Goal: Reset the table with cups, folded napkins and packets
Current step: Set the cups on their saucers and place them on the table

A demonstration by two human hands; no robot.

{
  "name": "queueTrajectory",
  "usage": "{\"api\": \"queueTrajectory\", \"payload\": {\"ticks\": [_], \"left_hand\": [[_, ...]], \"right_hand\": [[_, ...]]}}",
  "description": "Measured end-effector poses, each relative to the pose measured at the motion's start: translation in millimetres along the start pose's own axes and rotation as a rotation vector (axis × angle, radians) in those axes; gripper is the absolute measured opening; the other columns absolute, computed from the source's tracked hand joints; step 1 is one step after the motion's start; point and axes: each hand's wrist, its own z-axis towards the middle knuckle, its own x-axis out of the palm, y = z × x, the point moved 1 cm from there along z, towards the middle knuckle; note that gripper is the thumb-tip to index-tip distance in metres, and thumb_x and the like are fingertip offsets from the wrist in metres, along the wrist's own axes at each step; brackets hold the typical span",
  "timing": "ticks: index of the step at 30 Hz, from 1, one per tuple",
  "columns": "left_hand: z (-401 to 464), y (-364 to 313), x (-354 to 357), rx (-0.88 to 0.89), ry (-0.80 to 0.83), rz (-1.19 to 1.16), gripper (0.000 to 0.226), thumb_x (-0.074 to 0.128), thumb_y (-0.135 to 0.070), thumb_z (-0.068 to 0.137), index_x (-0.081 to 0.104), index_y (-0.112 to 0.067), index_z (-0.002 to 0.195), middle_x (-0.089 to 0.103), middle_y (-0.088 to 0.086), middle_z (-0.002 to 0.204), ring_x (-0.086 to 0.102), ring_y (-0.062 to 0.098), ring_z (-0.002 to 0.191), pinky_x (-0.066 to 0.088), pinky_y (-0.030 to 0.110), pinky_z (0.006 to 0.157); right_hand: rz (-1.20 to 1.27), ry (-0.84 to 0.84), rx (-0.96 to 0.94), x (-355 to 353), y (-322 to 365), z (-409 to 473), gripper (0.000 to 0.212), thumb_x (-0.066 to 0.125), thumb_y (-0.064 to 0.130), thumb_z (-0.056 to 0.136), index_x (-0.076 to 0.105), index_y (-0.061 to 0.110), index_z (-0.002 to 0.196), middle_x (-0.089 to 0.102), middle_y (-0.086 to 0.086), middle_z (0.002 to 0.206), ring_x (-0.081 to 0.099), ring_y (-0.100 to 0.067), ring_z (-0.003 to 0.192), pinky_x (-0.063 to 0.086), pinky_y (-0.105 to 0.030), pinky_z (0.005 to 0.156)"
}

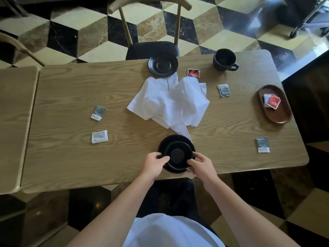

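A black cup sits on a black saucer at the table's near edge. My left hand grips the cup's left side at its handle. My right hand holds the cup's right side and the saucer's rim. Crumpled white napkins lie in the table's middle, one corner touching the near saucer. A second black saucer and a second black cup stand apart at the far edge. Several packets lie scattered: grey ones, a white one and a red one.
A brown oval wooden tray at the right holds red and white packets. A wooden chair stands at the far side. Another table adjoins on the left. The floor has a cube-pattern tiling.
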Motion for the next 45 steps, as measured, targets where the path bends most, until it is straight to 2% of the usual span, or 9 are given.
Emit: {"api": "queueTrajectory", "payload": {"ticks": [6,14,17,22,27,30,34,42,45], "left_hand": [[6.5,-4.4,-3.1,0.018,-0.022,0.049,0.053,0.075,-0.025,0.090,0.061,-0.004,0.137,0.065,0.008,0.135,0.060,0.023,0.125,0.044,0.029,0.099],[10.1,-3.9,-4.4,0.001,-0.033,0.055,0.058,0.078,-0.026,0.087,0.060,-0.004,0.138,0.065,0.009,0.136,0.060,0.024,0.125,0.045,0.030,0.101],[9.3,-5.2,-4.8,-0.002,-0.027,0.050,0.056,0.079,-0.026,0.086,0.060,-0.004,0.135,0.065,0.009,0.131,0.061,0.023,0.120,0.046,0.030,0.097],[4.4,-27.1,-15.0,0.082,-0.137,0.036,0.038,0.071,-0.037,0.088,0.061,-0.012,0.115,0.061,0.000,0.110,0.060,0.013,0.094,0.044,0.024,0.076],[5.1,-92.6,-18.7,0.261,-0.114,0.010,0.014,0.062,-0.037,0.089,0.058,-0.025,0.096,0.064,-0.003,0.101,0.061,0.010,0.087,0.042,0.025,0.066],[15.1,-151.5,-3.3,0.302,-0.021,0.001,0.010,0.059,-0.033,0.090,0.056,-0.025,0.095,0.063,-0.001,0.099,0.061,0.014,0.087,0.043,0.027,0.065],[41.6,-236.7,34.0,0.327,0.058,-0.054,0.017,0.059,-0.029,0.093,0.059,-0.016,0.104,0.064,0.003,0.101,0.066,0.023,0.091,0.051,0.033,0.074],[136.5,-352.4,114.6,0.285,0.036,-0.052,0.037,0.058,-0.012,0.093,0.057,-0.014,0.130,0.063,0.019,0.126,0.059,0.020,0.063,0.054,0.032,0.063],[174.4,-372.1,142.7,0.214,0.004,-0.033,0.056,0.057,-0.008,0.090,0.051,-0.025,0.143,0.069,0.011,0.101,0.062,0.022,0.062,0.060,0.035,0.067]], "right_hand": [[0.006,-0.005,-0.027,3.1,2.2,5.0,0.046,0.063,0.006,0.090,0.063,0.021,0.133,0.079,-0.004,0.096,0.078,-0.010,0.075,0.052,-0.014,0.051],[0.065,0.032,-0.015,1.9,-5.1,12.0,0.044,0.067,0.010,0.092,0.062,0.023,0.134,0.078,-0.006,0.104,0.079,-0.017,0.088,0.060,-0.025,0.065],[0.026,0.043,0.008,1.1,-3.4,11.0,0.042,0.069,0.014,0.093,0.060,0.022,0.134,0.077,-0.006,0.106,0.078,-0.016,0.089,0.064,-0.033,0.075],[-0.094,-0.009,0.034,-3.3,11.5,0.1,0.038,0.074,0.026,0.091,0.063,0.016,0.126,0.073,-0.006,0.111,0.076,-0.017,0.093,0.064,-0.033,0.073],[-0.086,-0.103,0.003,-22.1,35.9,-1.9,0.028,0.069,0.026,0.094,0.063,0.011,0.117,0.075,-0.008,0.105,0.075,-0.016,0.079,0.058,-0.026,0.059],[-0.009,-0.135,-0.021,-44.4,65.8,10.2,0.030,0.067,0.026,0.096,0.062,0.008,0.120,0.075,-0.008,0.102,0.073,-0.015,0.075,0.056,-0.030,0.065],[0.104,-0.181,-0.078,-86.7,135.7,51.7,0.047,0.061,0.016,0.099,0.047,-0.020,0.125,0.059,-0.007,0.080,0.060,-0.016,0.062,0.047,-0.026,0.053],[0.347,-0.174,-0.145,-149.3,273.0,179.0,0.038,0.061,0.017,0.099,0.054,0.000,0.133,0.066,-0.013,0.099,0.072,-0.022,0.078,0.063,-0.029,0.058],[0.353,-0.184,-0.130,-160.7,296.2,215.6,0.044,0.061,0.021,0.100,0.049,0.008,0.141,0.068,-0.016,0.105,0.075,-0.024,0.080,0.061,-0.028,0.056]]}}
